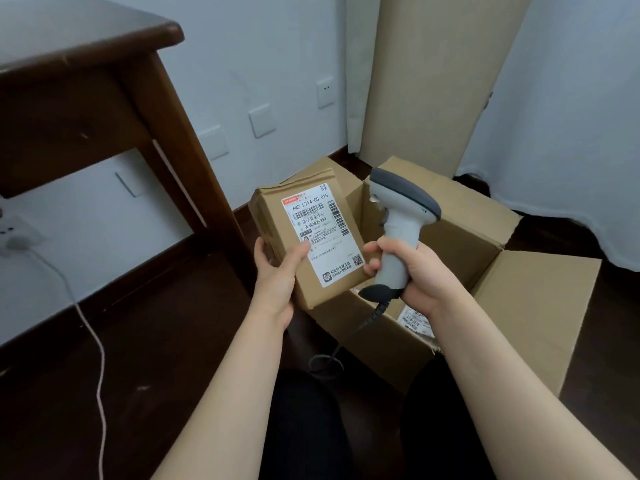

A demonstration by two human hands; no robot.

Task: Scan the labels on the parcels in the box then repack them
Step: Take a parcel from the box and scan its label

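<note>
Left hand (277, 275): grips parcel (275, 220) at its near end, thumb on label (320, 237); parcel held just left of box (467, 230), label up. Right hand (412, 271): clenched round scanner (398, 220) handle, over the open box. Table (86, 81): far left of box.

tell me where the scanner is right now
In the head view, the scanner sits right of centre, gripped by the right hand, beside the parcel held by the left hand and above the open box.
</note>
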